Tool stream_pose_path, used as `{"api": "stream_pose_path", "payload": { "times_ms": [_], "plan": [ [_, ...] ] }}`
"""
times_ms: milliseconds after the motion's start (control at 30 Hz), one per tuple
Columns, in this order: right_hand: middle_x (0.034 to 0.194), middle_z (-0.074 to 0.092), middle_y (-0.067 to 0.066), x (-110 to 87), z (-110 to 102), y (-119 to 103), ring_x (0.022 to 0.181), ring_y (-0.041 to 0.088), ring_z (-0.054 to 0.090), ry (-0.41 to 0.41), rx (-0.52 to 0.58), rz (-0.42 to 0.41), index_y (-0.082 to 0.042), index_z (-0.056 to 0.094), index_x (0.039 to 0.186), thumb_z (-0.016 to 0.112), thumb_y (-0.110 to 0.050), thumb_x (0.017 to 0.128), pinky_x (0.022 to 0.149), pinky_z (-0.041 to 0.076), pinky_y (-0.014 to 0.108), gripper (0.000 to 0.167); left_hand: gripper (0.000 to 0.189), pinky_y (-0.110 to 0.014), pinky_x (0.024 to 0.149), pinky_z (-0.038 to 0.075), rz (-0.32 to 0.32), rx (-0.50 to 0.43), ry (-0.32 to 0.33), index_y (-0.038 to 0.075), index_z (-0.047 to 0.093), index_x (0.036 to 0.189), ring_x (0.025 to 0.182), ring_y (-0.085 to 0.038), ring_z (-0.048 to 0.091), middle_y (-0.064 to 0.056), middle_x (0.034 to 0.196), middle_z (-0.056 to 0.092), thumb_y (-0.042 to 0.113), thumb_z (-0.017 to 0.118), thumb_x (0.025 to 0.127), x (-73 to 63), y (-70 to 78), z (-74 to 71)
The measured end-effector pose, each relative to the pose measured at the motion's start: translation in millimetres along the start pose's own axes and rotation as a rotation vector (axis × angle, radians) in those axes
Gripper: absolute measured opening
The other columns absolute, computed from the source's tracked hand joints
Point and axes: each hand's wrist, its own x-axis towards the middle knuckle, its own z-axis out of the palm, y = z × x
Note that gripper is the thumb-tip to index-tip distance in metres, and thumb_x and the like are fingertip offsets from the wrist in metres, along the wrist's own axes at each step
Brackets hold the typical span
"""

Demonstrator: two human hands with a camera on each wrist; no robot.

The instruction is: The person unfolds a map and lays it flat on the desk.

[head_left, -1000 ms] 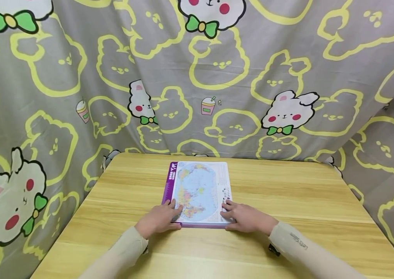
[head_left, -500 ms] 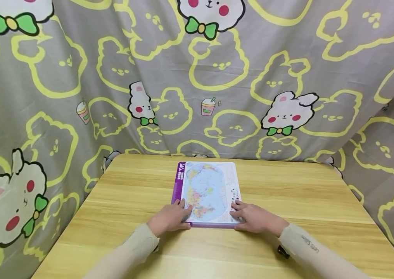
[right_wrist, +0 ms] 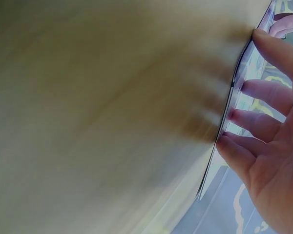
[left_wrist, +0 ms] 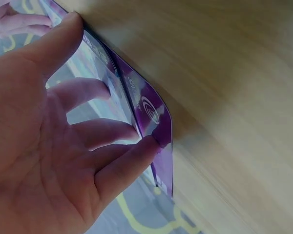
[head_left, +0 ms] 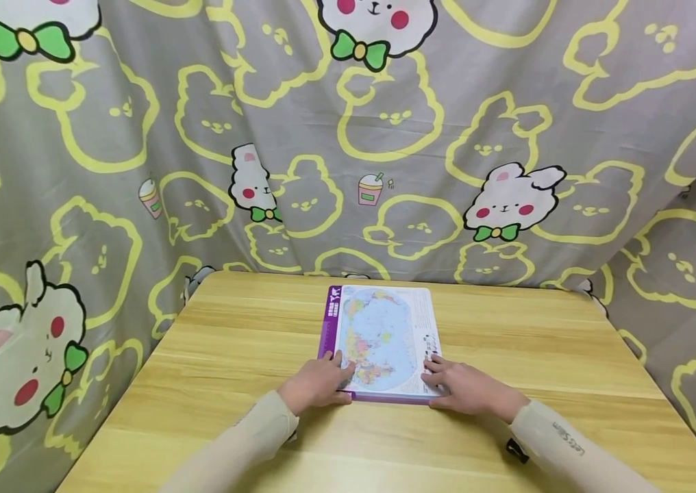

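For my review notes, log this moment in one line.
left fingers: touching map at left; right fingers: touching map at right; map: flat on table

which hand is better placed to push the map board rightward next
Probably the left hand: it rests on the map board at its left edge, behind such a push; the right hand is at the right edge.

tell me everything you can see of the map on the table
The map is a rectangular sheet with rounded corners, glossy and plastic-looking, showing multicoloured land on pale blue. A purple strip with white print runs down its left side in the head view; more purple shows along the near edge, perhaps another layer. It lies on the wood-grained table, the left hand touching its near left corner, the right hand its near right.
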Motion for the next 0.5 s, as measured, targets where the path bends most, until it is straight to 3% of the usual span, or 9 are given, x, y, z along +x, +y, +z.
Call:
{"api": "stream_pose_path", "payload": {
  "times_ms": [500],
  "plan": [
    [0.135,0.048,0.026,-16.0,-2.0,10.6,0.128,0.043,0.040,0.043,0.014,0.035,0.002,0.061,0.123,0.070,-0.032,0.085,0.100,0.036,0.056,0.052,0.067,-0.044,0.097,0.045,0.008,0.028,-0.004,0.018,0.046,0.141,0.127,-0.037,0.043,-0.020,0.141,0.042,0.056,0.056,0.087,18.4,16.5,-2.5]
  ]
}}
